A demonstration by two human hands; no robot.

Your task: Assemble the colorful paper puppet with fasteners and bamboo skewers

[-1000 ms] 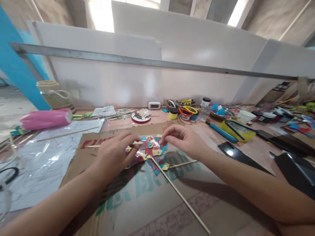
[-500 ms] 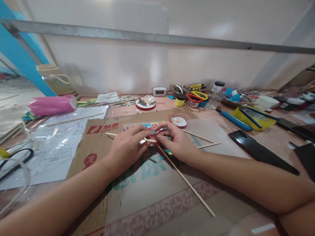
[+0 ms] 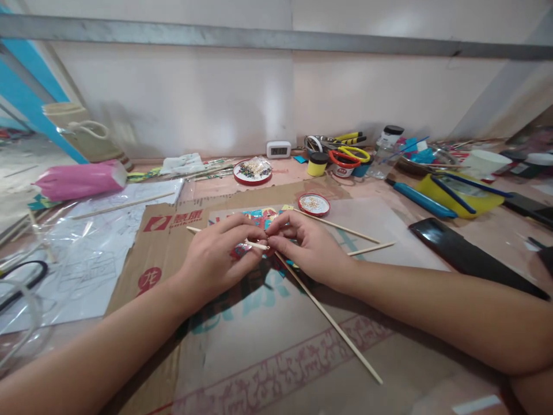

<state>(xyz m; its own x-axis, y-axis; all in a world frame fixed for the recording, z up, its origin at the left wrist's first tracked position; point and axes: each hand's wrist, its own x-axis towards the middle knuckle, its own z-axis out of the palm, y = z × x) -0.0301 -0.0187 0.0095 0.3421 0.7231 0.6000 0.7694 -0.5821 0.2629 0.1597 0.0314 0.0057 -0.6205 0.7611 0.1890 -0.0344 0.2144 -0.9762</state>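
Note:
My left hand [image 3: 218,248] is closed around a thin pale wooden stick [image 3: 258,245], whose tip pokes out between thumb and fingers. Its other end [image 3: 193,229] shows behind the knuckles. My right hand [image 3: 305,242] has thumb and fingertips pinched together, meeting the left fingertips; what they grip is too small to make out. Beneath both hands lies a shiny piece in red, blue and yellow [image 3: 259,218], partly hidden by the fingers. A long wooden stick [image 3: 332,320] runs from below the right fingers towards the front right. Two more sticks [image 3: 345,228] [image 3: 371,249] lie beyond the right wrist.
Under everything is a cardboard sheet [image 3: 125,300] with a translucent sheet [image 3: 302,392] over it. Red-rimmed lids of beads [image 3: 314,205] [image 3: 253,172], a clock [image 3: 279,150], scissors [image 3: 356,154] and jars stand behind. To the right lies a black phone-like object [image 3: 470,256]; drawings [image 3: 95,276] lie left.
The right fingers have drawn down and closed in against the left fingertips, uncovering more of the colourful piece. The camera view has shifted slightly. The left hand still holds its stick.

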